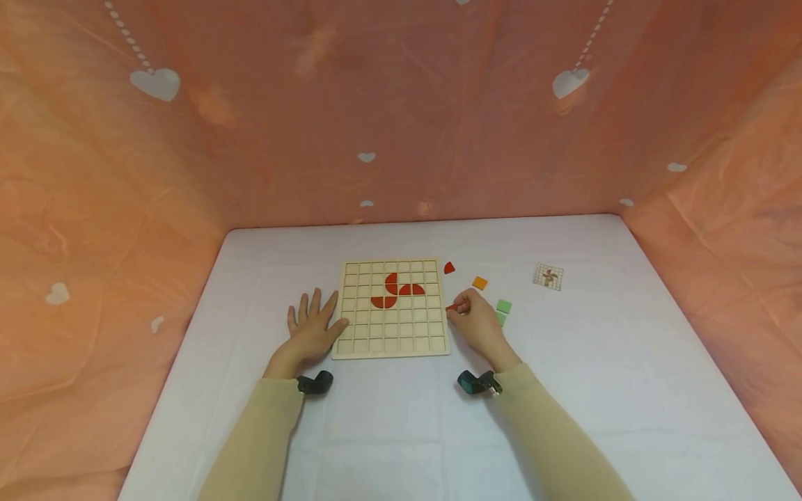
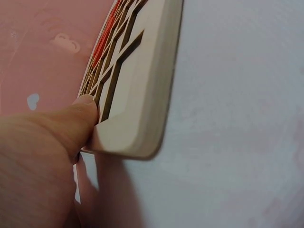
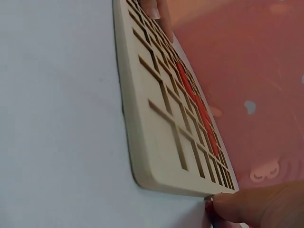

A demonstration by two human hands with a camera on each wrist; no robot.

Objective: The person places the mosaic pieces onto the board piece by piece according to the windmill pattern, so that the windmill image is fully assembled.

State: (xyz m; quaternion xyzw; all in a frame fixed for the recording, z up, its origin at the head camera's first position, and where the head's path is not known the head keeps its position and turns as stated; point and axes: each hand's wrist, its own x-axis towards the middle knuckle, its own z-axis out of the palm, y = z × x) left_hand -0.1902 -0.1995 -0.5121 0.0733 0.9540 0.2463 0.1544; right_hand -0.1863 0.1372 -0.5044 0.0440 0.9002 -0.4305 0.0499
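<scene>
A pale wooden grid board (image 1: 391,344) lies flat on the table, with several red quarter-circle tiles (image 1: 411,289) set in its middle cells. My left hand (image 1: 310,335) is spread at the board's left side, its thumb (image 2: 85,107) resting on the rim and the other fingers straight. Beside the right edge of the board, my right hand (image 1: 477,325) pinches a small red tile (image 1: 452,307) between thumb and fingertips. Most of that tile is hidden by the fingers; in the right wrist view only a red sliver (image 3: 209,207) shows below the thumb.
A loose red quarter-circle tile (image 1: 449,268) lies near the board's upper right corner. An orange square tile (image 1: 480,283) and two green square tiles (image 1: 504,306) lie around my right hand. Farther right is a small card (image 1: 540,276) printed with a grid and pinwheel-like figure.
</scene>
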